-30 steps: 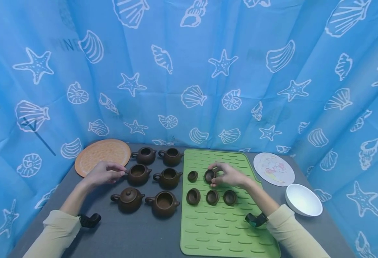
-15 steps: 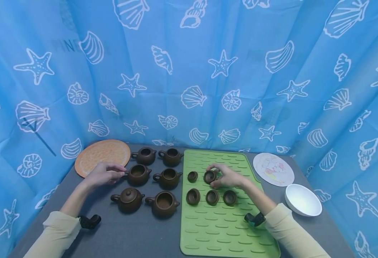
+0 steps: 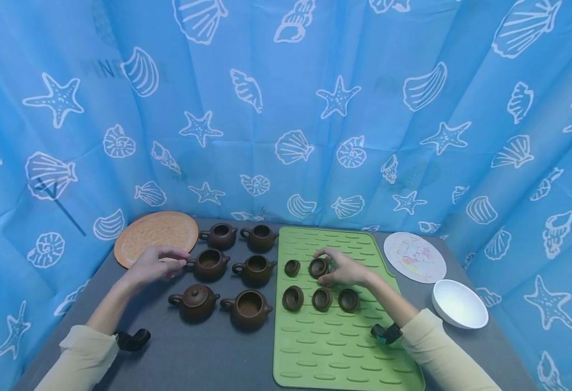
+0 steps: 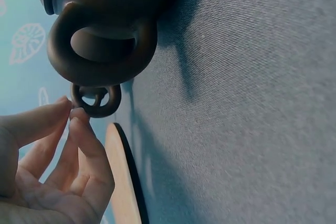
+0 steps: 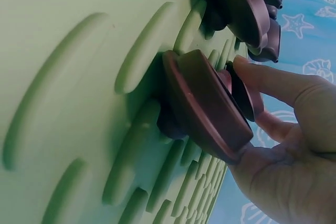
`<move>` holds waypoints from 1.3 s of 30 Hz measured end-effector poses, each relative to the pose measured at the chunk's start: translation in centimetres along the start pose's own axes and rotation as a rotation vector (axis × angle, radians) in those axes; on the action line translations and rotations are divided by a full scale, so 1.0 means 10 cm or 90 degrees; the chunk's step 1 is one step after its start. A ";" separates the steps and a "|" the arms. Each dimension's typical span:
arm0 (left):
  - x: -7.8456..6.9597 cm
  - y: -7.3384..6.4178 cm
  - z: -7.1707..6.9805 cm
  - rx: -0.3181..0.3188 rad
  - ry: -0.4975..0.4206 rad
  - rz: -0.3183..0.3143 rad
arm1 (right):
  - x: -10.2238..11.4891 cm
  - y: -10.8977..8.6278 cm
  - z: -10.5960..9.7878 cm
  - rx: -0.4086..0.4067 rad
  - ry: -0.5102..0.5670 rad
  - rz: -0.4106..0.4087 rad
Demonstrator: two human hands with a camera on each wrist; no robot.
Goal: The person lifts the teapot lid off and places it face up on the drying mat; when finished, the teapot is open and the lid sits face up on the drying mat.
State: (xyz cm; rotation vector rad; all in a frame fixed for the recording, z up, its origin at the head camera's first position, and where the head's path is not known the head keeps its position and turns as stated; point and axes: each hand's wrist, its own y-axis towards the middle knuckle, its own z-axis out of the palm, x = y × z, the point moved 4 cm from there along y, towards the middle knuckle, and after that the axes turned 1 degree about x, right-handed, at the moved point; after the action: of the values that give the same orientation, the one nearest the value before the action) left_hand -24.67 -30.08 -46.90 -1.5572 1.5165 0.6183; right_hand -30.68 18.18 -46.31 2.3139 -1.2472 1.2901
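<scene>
Several lidless brown teapots stand in two columns on the grey table. My left hand (image 3: 156, 265) is at the handle of the middle-left teapot (image 3: 209, 264); in the left wrist view thumb and fingertip pinch its handle (image 4: 109, 109). In front of it stands a teapot with its lid on (image 3: 195, 302), its handle (image 4: 100, 74) large in that view. My right hand (image 3: 342, 269) grips a small brown teapot lid (image 3: 318, 266), hollow side up, low over the green mat (image 3: 310, 355). Near it in the right wrist view lies another upturned lid (image 5: 207, 98).
Other upturned lids (image 3: 292, 298) rest around the right hand on the mat. Behind the left hand lies a round orange-tan board (image 3: 156, 231). At the right are a round white patterned mat (image 3: 414, 256) and a white bowl (image 3: 459, 303). A blue shell-print curtain (image 3: 286, 108) hangs behind.
The right thumb and fingers have drawn in round the lid, which has barely moved. The left wrist has shifted slightly left, its fingertips still at the teapot handle.
</scene>
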 end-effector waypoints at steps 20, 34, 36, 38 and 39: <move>0.14 -0.22 -0.03 -0.011 0.004 0.004 | 0.23 -0.12 -0.12 -0.059 0.059 -0.016; 0.21 -0.44 0.04 0.006 -0.007 -0.013 | 0.75 -0.08 0.15 -0.084 0.086 -0.098; 0.22 -0.46 0.06 0.010 -0.013 -0.015 | 0.84 -0.05 0.20 -0.079 0.092 -0.106; 0.23 -0.48 0.08 0.012 -0.017 -0.022 | 0.93 -0.02 0.24 -0.073 0.097 -0.118; 0.23 -0.50 0.09 0.012 -0.020 -0.024 | 0.97 -0.01 0.26 -0.072 0.097 -0.124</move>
State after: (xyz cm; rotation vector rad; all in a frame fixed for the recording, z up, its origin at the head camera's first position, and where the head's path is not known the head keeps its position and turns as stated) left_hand -19.35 -31.06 -48.17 -1.5511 1.4615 0.6021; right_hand -26.54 11.27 -40.27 2.1523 -0.9939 1.2681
